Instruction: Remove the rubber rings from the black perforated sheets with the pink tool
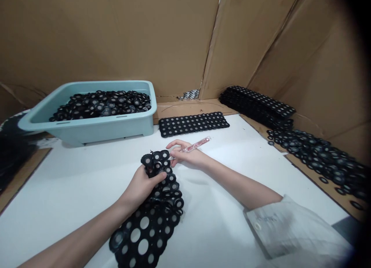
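A black piece made of joined discs with pale centres [153, 225] hangs down toward the bottom edge of the view. My left hand [145, 185] grips its upper part, thumb on the front. At its top right edge, my right hand [182, 154] is closed on a thin tool with a clear and red handle [199, 143]. The metal tip of the tool points down-left at the upper discs; whether it passes through them cannot be made out.
A light blue basin [116, 128] of loose black discs stands at the back left. Behind my hands lies a flat disc panel [194, 123]. Stacked panels [255, 101] and a loose disc pile [324, 156] line the right, along cardboard walls [116, 36].
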